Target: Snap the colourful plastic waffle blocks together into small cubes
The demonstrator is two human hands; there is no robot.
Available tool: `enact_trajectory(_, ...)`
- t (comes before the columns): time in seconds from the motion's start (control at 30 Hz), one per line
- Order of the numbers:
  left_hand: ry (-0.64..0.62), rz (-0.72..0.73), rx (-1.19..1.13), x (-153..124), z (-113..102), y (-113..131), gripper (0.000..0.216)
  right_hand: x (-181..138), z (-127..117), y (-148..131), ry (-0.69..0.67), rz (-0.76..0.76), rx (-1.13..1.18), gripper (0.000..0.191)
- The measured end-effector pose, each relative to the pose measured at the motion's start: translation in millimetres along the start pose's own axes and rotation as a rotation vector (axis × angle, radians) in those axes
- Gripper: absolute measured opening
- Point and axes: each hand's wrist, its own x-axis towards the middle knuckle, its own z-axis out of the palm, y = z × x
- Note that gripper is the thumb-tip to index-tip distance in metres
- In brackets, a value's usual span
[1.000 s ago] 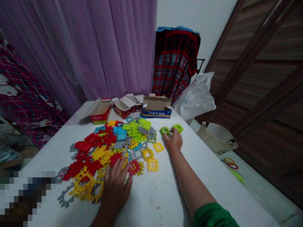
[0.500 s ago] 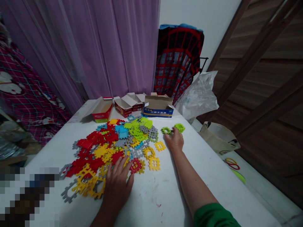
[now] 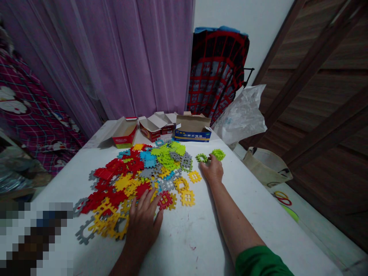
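A spread of flat plastic interlocking tiles [image 3: 135,180] in red, yellow, grey, blue and green covers the white table [image 3: 195,237]. My left hand [image 3: 143,222] lies flat and open on the near edge of the pile, fingers over yellow and red tiles. My right hand [image 3: 212,168] reaches to the far right of the pile, fingers curled at two green tiles: one [image 3: 218,154] by the fingertips, another [image 3: 201,157] just left of it. Whether the fingers grip either tile is hidden by the back of the hand.
Several open cardboard boxes stand at the table's far edge: a red one [image 3: 123,134], two small ones [image 3: 156,128], a blue-labelled one [image 3: 192,128]. A white plastic bag [image 3: 244,115] sits off the right edge, a chequered cloth [image 3: 218,73] behind. Purple curtain at the back.
Both hands stay almost where they were. The view has shifted slightly; the right hand's fingers have edged closer to the green tiles.
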Motion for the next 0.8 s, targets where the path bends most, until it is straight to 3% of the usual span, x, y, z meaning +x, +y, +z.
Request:
enact_trajectory(0.23, 0.009, -0.003, 0.009, 0, 0, 1, 0.04, 0, 2, 3, 0.06, -0.051, 0.023, 0.053)
enact_trajectory(0.4, 0.032, -0.012, -0.008, 0, 2, 2, 0.039, -5, 2, 2, 0.151, -0.227, 0.124, 0.03)
enact_trajectory(0.57, 0.056, -0.038, -0.031, 1, 2, 6, 0.039, -15, 4, -17, 0.001, -0.43, 0.202, 0.027)
enact_trajectory(0.67, 0.062, -0.07, -0.044, 1, 0, 10, 0.039, -18, 7, -32, -0.124, -0.477, 0.138, 0.04)
enact_trajectory(0.8, 0.059, -0.098, -0.055, 2, -3, 15, 0.039, -21, 7, -41, -0.228, -0.487, 0.056, 0.044)
